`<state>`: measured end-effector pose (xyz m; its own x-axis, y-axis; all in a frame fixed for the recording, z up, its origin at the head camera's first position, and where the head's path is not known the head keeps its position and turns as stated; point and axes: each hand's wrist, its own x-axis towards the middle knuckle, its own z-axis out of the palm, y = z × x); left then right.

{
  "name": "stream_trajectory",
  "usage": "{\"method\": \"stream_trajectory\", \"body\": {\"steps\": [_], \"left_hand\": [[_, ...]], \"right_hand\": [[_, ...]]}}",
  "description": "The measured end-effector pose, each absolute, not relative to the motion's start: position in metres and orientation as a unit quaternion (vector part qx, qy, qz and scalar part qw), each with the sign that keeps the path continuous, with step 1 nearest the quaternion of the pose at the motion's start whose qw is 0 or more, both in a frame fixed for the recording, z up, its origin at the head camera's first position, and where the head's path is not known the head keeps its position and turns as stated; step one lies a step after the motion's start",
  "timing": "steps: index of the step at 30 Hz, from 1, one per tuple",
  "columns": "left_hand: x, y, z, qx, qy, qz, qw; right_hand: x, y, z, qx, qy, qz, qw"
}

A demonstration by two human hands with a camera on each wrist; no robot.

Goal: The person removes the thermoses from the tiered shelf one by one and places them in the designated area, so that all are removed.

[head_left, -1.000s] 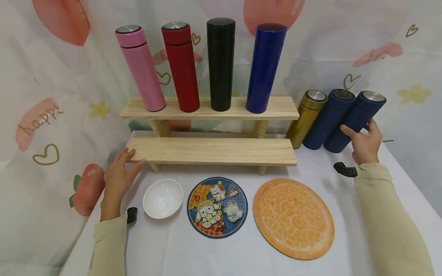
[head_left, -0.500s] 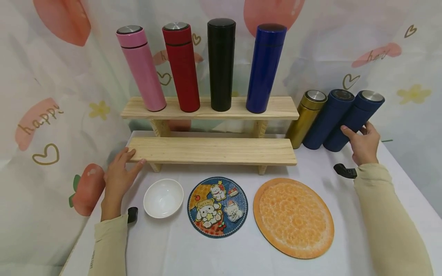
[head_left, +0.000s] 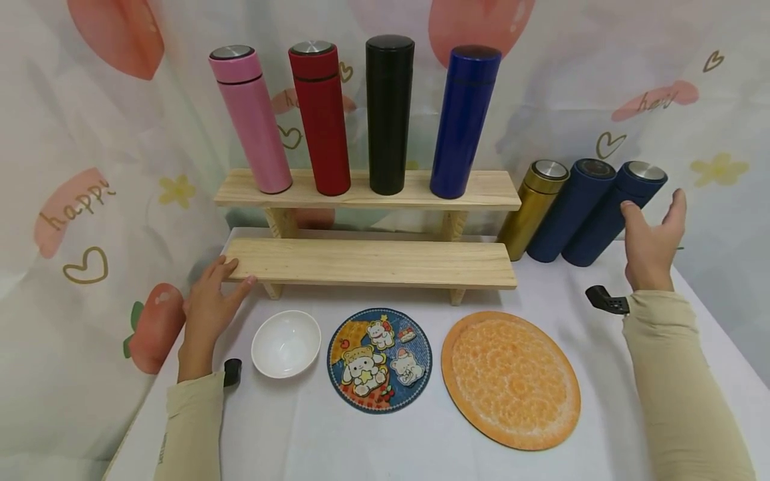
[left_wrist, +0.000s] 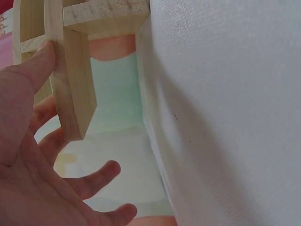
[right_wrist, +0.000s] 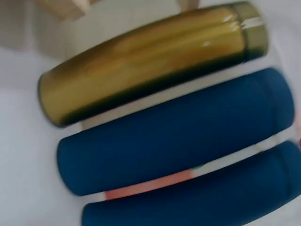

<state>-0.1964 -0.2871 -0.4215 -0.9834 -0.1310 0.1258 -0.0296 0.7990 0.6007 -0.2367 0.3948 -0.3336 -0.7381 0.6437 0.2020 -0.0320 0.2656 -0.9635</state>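
My left hand (head_left: 207, 310) holds the left end of a two-tier wooden shelf (head_left: 367, 262), thumb at the front edge of its lower board. In the left wrist view, the ring and little fingers spread free of the board (left_wrist: 70, 89). My right hand (head_left: 652, 247) is beside the rightmost navy thermos flask (head_left: 610, 217), thumb and fingers spread apart, gripping nothing. That flask stands upright at the right of a second navy flask (head_left: 568, 214) and a gold flask (head_left: 532, 210). The right wrist view shows the gold flask (right_wrist: 155, 66) and both navy flasks, but no hand.
Pink (head_left: 255, 127), red (head_left: 321, 123), black (head_left: 389, 117) and blue (head_left: 464, 123) flasks stand on the upper board. In front lie a white bowl (head_left: 286, 344), a round cartoon mat (head_left: 379, 361) and a round orange mat (head_left: 511, 381). A printed cloth (head_left: 90, 374) hangs behind.
My right hand has let go of the rightmost navy flask and moved off it to the right, fingers spreading. The flask stays standing. My left hand keeps its place on the shelf.
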Motion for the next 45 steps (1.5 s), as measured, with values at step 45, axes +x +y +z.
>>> {"method": "stream_trajectory", "body": {"steps": [45], "left_hand": [[-0.203,-0.283,-0.424,0.03,-0.944,-0.313,0.098]], "right_hand": [[-0.283,0.177,-0.278,0.075,-0.702,0.653,0.275]]}}
